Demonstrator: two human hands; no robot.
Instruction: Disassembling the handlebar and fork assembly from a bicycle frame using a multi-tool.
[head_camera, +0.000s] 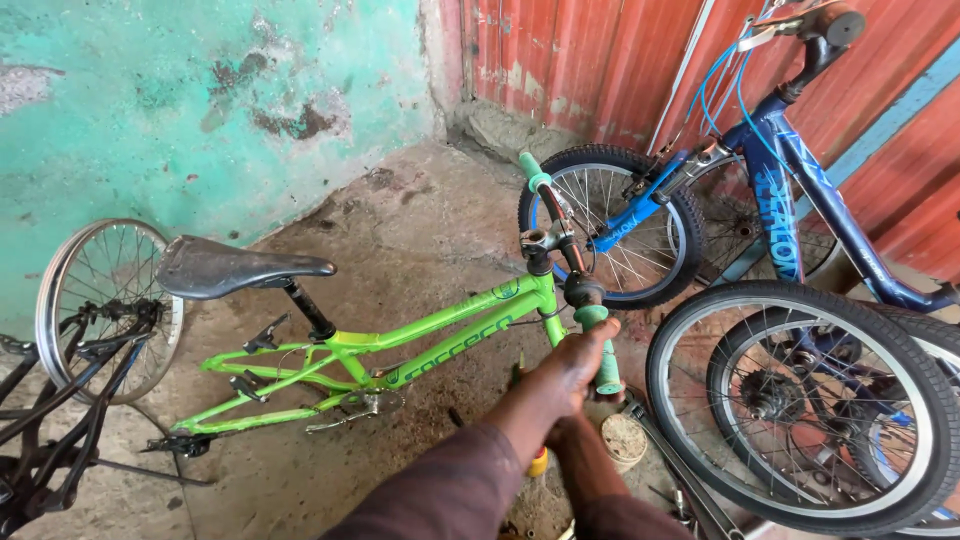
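Gripping the near handlebar grip (603, 350) of the green bike frame (400, 345) with my left hand (570, 365), fingers wrapped tight. Right hand (562, 432) sits at 6 o'clock beneath it, grip state can't tell. Wheelless frame probably light, stiff; rubber grip gives best hold.

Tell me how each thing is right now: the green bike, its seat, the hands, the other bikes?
Green bike frame: upright, rear wheel missing.
Black saddle: mounted, raised on its post.
Left hand: gripping the near green handlebar grip.
Right hand: hidden under the left arm, cannot tell.
Blue bike: leaning by the red wall.
Loose wheel: standing upright.
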